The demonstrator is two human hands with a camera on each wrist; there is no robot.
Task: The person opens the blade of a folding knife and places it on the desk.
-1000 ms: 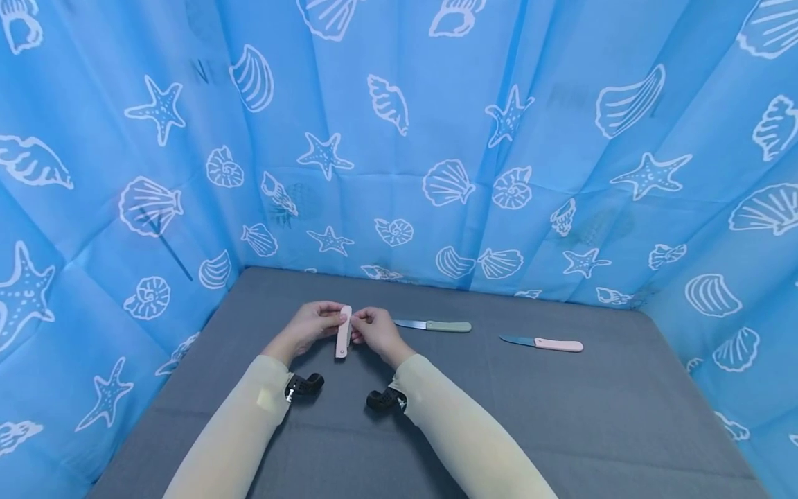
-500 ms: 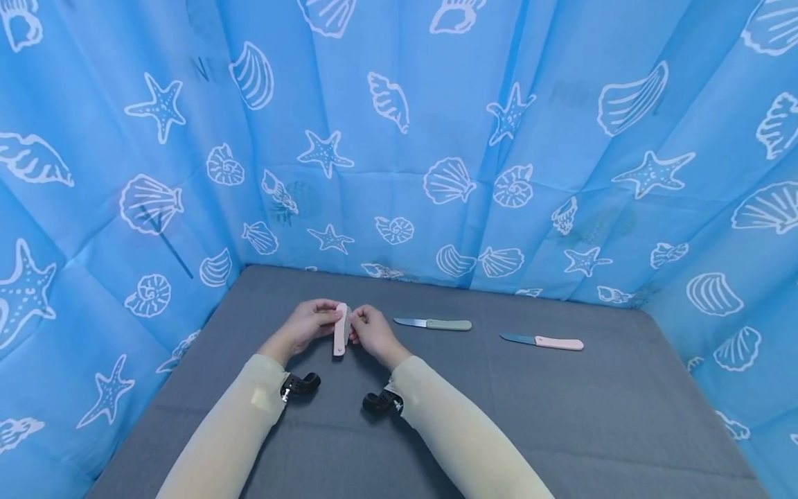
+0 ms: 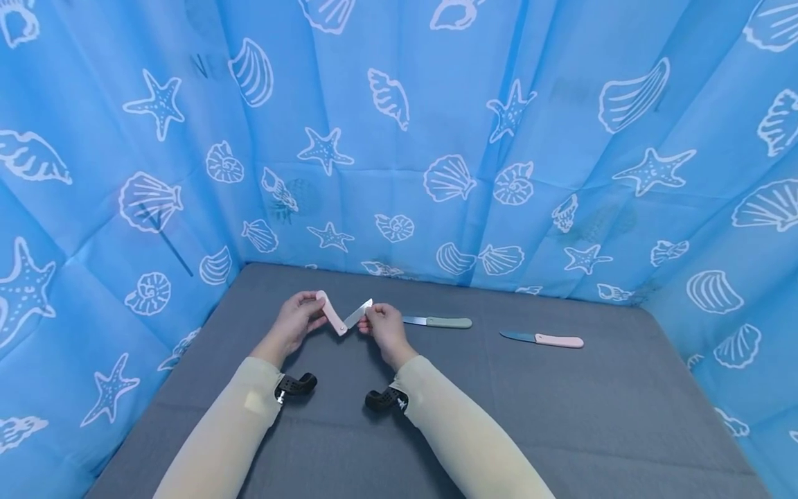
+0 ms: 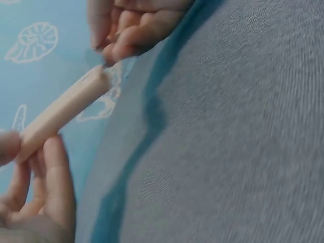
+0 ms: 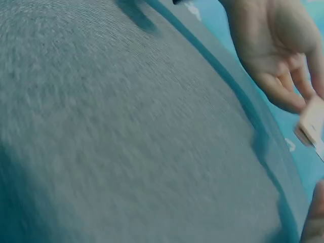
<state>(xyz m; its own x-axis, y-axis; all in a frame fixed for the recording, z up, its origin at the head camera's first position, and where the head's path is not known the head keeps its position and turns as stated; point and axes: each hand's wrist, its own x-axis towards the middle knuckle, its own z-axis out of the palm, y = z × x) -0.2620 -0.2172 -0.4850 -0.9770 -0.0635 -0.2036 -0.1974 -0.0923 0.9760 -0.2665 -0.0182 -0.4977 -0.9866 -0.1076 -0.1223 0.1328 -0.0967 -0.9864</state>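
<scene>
A pink folding knife (image 3: pixel 331 313) is held above the table between both hands, its blade (image 3: pixel 358 314) swung partway out so that blade and handle form a V. My left hand (image 3: pixel 298 323) pinches the far end of the handle between thumb and fingers. On the other side, my right hand (image 3: pixel 385 331) pinches the blade near its tip. The left wrist view has the handle (image 4: pixel 63 114) slanting up from the left fingers towards the right hand (image 4: pixel 144 28). Only a fingertip of the right hand (image 5: pixel 315 217) shows in the right wrist view.
A green-handled knife (image 3: pixel 449 322) lies unfolded just right of the right hand, its blade tip hidden behind that hand. Farther right lies another unfolded pink knife (image 3: pixel 559 341). Grey cloth covers the table (image 3: pixel 499 416), and a blue shell-print curtain (image 3: pixel 399 138) hangs behind it.
The blade has swung out from beside the handle to a wide angle. The right hand moved slightly right with the blade; the left hand tilted the handle over to the left.
</scene>
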